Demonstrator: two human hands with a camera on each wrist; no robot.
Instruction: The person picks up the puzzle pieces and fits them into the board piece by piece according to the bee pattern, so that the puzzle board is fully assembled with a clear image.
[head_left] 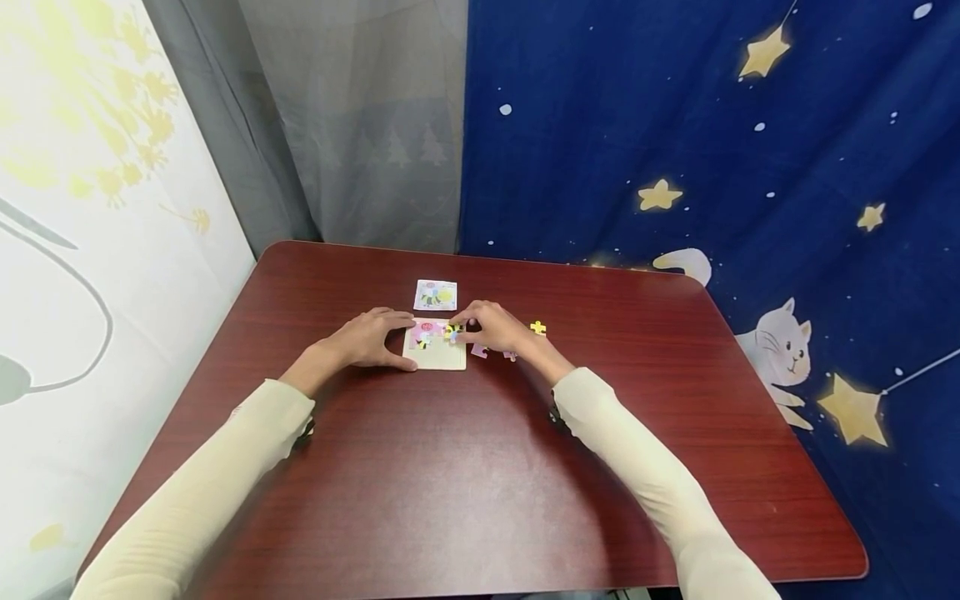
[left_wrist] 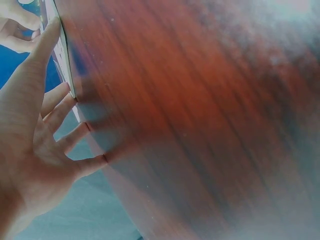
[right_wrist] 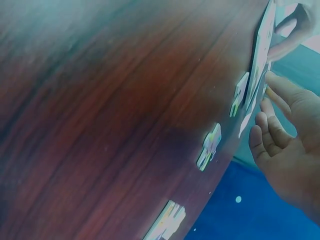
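Note:
A square, pale puzzle board [head_left: 438,360] lies mid-table, its upper part filled with pink and bee-patterned pieces. My left hand [head_left: 372,337] rests at the board's left side, thumb by the near corner and index finger by the far one. In the left wrist view its fingers [left_wrist: 92,165] are straight and spread, touching the table. Over the board's upper right my right hand [head_left: 491,327] pinches a yellow-and-black puzzle piece [head_left: 453,330] between thumb and fingertips. The right wrist view shows that hand [right_wrist: 292,130] beside the board [right_wrist: 262,50], the piece mostly hidden by the fingers.
Behind the board lies a picture card [head_left: 435,295] with a bee on it. Loose puzzle pieces lie to the right, including a pink one [head_left: 479,351] and a yellow one [head_left: 538,327] beyond my right wrist. Curtains hang behind the dark red table [head_left: 450,467].

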